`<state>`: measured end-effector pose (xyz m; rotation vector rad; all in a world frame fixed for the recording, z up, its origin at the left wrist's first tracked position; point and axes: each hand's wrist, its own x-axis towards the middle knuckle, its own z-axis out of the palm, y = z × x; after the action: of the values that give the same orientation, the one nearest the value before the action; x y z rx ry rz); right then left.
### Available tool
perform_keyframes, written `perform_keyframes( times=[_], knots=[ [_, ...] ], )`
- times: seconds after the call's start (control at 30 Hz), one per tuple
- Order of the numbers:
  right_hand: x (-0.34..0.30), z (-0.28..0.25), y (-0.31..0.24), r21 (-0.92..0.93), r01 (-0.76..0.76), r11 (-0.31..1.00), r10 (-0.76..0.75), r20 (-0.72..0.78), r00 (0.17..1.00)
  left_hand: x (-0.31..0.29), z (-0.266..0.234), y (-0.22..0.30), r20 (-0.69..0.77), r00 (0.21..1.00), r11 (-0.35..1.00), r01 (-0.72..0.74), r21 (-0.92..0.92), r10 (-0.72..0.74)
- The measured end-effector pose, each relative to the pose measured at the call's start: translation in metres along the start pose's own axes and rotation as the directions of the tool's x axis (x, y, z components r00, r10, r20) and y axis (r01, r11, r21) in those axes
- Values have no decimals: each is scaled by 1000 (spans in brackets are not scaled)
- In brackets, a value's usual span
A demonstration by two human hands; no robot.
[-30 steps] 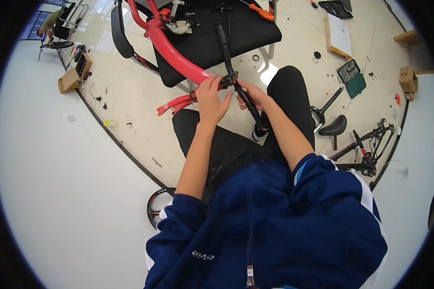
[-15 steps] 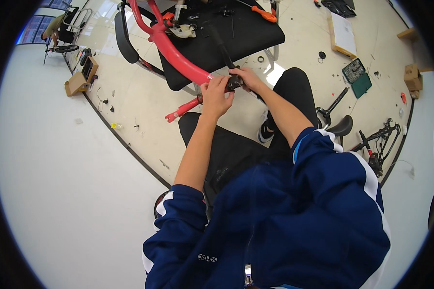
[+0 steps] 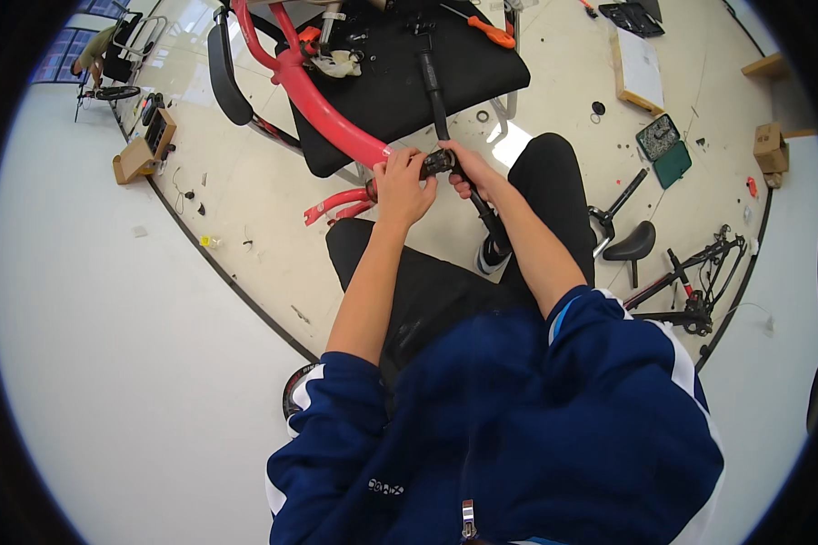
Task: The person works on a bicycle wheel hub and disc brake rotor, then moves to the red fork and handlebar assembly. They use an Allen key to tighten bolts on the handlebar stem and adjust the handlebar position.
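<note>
A red bicycle frame (image 3: 332,118) rests on a black chair, its front end reaching toward me. My left hand (image 3: 404,188) is closed around that front end, fingers over the head tube, which it mostly hides. Below it, a red fork (image 3: 336,202) sticks out to the left. A black stem (image 3: 438,163) joins the front end to a long black handlebar (image 3: 433,86), which runs from over the chair seat down past my right knee. My right hand (image 3: 474,173) is wrapped round the handlebar just beside the stem.
The black chair seat (image 3: 386,95) carries an orange-handled screwdriver (image 3: 493,33) and small parts. On the floor at right lie a saddle (image 3: 633,243), a black bicycle frame (image 3: 691,295) and an open green case (image 3: 671,163). Another person (image 3: 95,56) bends over at far left.
The handlebar has turned, so more of its length shows on both sides of the stem. The fork has turned too, and both blades now show. My right hand has shifted slightly down the bar.
</note>
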<state>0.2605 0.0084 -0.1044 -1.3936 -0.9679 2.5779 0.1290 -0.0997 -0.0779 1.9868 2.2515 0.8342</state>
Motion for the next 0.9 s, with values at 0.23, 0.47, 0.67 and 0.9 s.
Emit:
perform_keyframes(
  times=[0.23,0.47,0.67,0.9],
  knots=[
    [33,-10,-21,-256,403,878,-412,20,911,3,-6,1,38,999,1000,-18,4,18],
    [27,-12,-41,-198,34,980,1,176,984,6,-19,4,106,994,999,1,35,-5],
    [31,-28,-5,169,-213,962,127,415,901,4,-15,5,127,991,999,29,38,-33],
    [17,-8,0,133,-13,991,-9,163,987,5,2,5,124,988,987,71,141,-89]
  ],
)
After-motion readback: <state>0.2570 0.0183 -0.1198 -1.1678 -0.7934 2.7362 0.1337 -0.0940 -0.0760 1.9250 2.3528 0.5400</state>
